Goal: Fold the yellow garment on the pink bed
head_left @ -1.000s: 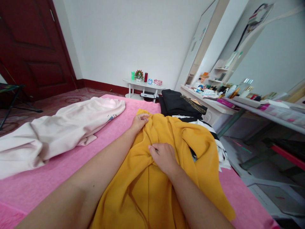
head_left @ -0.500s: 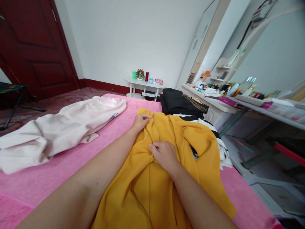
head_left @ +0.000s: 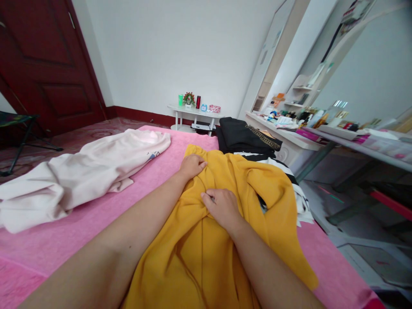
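A mustard-yellow garment (head_left: 199,253) lies loosely folded before me, with a gathered edge at its far end; its exact kind I cannot tell. My left hand (head_left: 193,165) rests near that far edge, fingers curled into the cloth. Closer to me and to the right, my right hand (head_left: 222,205) grips a bunched fold of the same cloth, thumb against the fingers. The yellow fabric partly covers a black-and-white striped garment (head_left: 301,199). Behind it sit folded black clothes (head_left: 238,135) with a gold-patterned band.
A pale pink garment (head_left: 86,167) is spread on the pink bed cover (head_left: 154,189) at left. Beyond stands a small white table (head_left: 196,110) with a plant and cups. At right, a dressing table (head_left: 289,138) holds many bottles. A folding stool (head_left: 19,128) is far left.
My left hand has shifted slightly right over the cloth, its fingers now lying lower on it. My right hand stays almost where it was.
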### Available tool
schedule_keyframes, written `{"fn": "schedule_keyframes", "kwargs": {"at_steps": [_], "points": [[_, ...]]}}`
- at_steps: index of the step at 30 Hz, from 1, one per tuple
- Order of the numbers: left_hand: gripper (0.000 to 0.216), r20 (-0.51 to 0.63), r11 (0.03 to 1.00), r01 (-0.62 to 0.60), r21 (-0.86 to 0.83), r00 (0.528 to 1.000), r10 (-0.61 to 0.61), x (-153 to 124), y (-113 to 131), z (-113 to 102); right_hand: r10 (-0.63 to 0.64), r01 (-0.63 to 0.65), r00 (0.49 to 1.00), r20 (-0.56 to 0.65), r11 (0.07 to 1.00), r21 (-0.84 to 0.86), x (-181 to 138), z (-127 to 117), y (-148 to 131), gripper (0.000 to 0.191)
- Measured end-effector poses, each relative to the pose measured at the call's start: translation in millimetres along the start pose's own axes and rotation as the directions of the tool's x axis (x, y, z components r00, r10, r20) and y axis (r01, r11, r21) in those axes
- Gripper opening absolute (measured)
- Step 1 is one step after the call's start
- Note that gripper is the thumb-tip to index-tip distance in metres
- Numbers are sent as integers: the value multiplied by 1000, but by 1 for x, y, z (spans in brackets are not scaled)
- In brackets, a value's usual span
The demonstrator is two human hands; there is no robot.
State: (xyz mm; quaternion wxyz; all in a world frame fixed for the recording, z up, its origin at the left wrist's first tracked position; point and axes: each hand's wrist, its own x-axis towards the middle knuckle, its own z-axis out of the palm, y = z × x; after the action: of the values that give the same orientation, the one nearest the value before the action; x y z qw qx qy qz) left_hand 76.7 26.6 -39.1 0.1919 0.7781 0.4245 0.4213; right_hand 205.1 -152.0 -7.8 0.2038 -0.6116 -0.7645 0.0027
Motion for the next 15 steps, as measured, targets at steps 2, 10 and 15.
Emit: {"fn": "schedule_keyframes", "kwargs": {"at_steps": [2, 10, 15], "points": [[10, 49, 999, 43, 2, 998, -43, 1, -4, 3, -5, 5, 1000, -1, 1000, 4, 0, 0, 0, 36], [29, 209, 993, 121, -3, 971, -118, -10, 3, -2, 4, -4, 1000, 14, 1000, 28, 0, 1, 2, 36], [40, 323, 993, 98, -59, 944, -74, -53, 19, -35, 9, -14, 999, 48, 995, 94, -1, -1, 0, 38]]}}
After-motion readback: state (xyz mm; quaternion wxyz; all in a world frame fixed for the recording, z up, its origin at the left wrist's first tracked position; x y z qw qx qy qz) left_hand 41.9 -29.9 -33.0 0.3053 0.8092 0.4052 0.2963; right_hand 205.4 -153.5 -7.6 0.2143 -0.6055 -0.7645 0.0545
